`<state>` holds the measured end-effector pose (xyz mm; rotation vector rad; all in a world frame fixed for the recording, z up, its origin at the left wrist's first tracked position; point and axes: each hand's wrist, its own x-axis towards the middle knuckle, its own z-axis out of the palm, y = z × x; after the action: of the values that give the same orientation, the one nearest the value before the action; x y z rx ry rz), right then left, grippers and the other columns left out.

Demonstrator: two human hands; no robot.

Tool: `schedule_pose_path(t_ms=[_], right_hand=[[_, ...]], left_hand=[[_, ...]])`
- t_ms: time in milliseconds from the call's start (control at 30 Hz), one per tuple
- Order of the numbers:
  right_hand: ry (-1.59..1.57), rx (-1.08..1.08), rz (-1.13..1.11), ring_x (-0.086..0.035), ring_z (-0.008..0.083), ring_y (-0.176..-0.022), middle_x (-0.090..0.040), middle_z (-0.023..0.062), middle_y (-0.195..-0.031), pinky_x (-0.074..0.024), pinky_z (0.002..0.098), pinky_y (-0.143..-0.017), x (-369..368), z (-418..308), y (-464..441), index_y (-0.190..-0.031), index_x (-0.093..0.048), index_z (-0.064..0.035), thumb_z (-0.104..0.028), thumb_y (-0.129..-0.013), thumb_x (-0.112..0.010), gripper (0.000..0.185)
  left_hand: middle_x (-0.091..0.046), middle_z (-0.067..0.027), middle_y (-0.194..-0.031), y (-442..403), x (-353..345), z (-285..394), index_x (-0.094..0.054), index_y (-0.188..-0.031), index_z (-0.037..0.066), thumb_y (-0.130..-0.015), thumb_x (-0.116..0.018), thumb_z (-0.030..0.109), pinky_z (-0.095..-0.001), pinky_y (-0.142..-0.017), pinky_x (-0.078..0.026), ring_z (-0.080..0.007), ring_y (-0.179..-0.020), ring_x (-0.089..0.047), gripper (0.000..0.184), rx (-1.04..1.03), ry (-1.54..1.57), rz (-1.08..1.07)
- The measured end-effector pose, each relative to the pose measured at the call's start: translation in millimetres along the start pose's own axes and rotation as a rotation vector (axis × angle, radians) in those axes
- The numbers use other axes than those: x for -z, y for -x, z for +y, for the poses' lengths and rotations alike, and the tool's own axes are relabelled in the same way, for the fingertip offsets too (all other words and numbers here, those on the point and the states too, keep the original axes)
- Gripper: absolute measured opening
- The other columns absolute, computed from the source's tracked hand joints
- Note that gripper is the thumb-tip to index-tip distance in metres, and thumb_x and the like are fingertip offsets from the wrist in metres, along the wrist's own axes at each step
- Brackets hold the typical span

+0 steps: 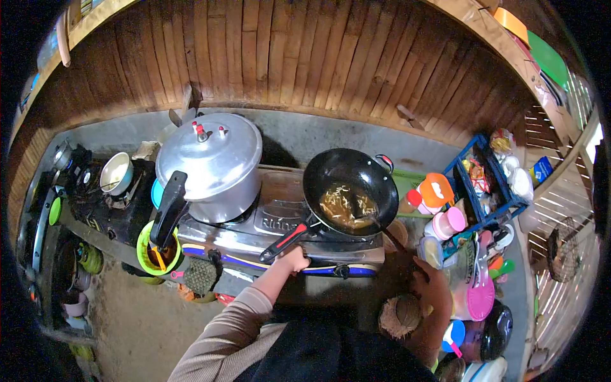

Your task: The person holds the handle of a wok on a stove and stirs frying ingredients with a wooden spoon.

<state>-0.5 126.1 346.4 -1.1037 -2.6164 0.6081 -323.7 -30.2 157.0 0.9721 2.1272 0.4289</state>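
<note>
Wok [331, 178], one: black, round, deep, glossy inside; set on the right side of the stove [280, 213]. Held in it, brown liquid with many pale, thin strips, uncounted. Fitted with one long black-and-red handle [284, 242], pointed toward the person, and one small loop at the far rim.
Spatula [389, 236], one: dark, slender, slanted out over the wok's near right rim.
Hands, two. Left hand [295, 260]: fingers curled at the stove's front edge, just beside the handle; whether anything is clamped cannot be told. Right hand [428, 280]: shadowed, near the spatula's outer end; whether its fingers are closed on it cannot be told.
Stove, one: smooth, shiny metal, with two dark knobs and a blue front strip.
Pressure cooker [210, 169], one: silvery metal, domed lid, black handle; set left of the wok.
Green bowl [145, 254], one: round, with one orange utensil inside.
Crate [468, 191], one: blue, open-sided.
</note>
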Motion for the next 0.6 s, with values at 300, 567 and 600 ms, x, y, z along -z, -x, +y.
schedule_pose_path(t_ms=[300,567,600], right_hand=[[0.0,0.073,0.062,-0.066,0.0247,-0.071,-0.068,0.0159,-0.088,-0.0492,0.033,-0.066,40,-4,33,-0.114,-0.063,-0.0072,-0.008,-0.078,-0.064,0.037],[-0.028,0.142,-0.024,-0.066,0.031,-0.082,-0.064,0.0188,-0.107,-0.0506,0.0361,-0.074,-15,-9,1,-0.121,-0.059,-0.0077,-0.012,-0.082,-0.062,0.039],[-0.018,0.208,-0.009,-0.065,0.034,-0.088,-0.063,0.0198,-0.111,-0.0503,0.0376,-0.077,-25,-10,-5,-0.121,-0.058,-0.0081,-0.013,-0.083,-0.061,0.039]], left_hand=[[-0.06,-0.0072,-0.051,2,2,1,-0.06,-0.056,0.004,-0.075,-0.058,0.032,-0.0334,-0.05,-0.052,-0.0174,-0.045,-0.061,0.034,0.009,0.004,0.034],[-0.058,-0.0081,-0.049,-9,-7,-8,-0.059,-0.055,0.003,-0.075,-0.059,0.031,-0.034,-0.052,-0.052,-0.0181,-0.045,-0.06,0.034,0.004,0.054,0.015],[-0.058,-0.0081,-0.049,-6,-5,-5,-0.059,-0.055,0.003,-0.075,-0.059,0.031,-0.034,-0.052,-0.052,-0.0181,-0.045,-0.06,0.034,0.001,0.052,0.013]])
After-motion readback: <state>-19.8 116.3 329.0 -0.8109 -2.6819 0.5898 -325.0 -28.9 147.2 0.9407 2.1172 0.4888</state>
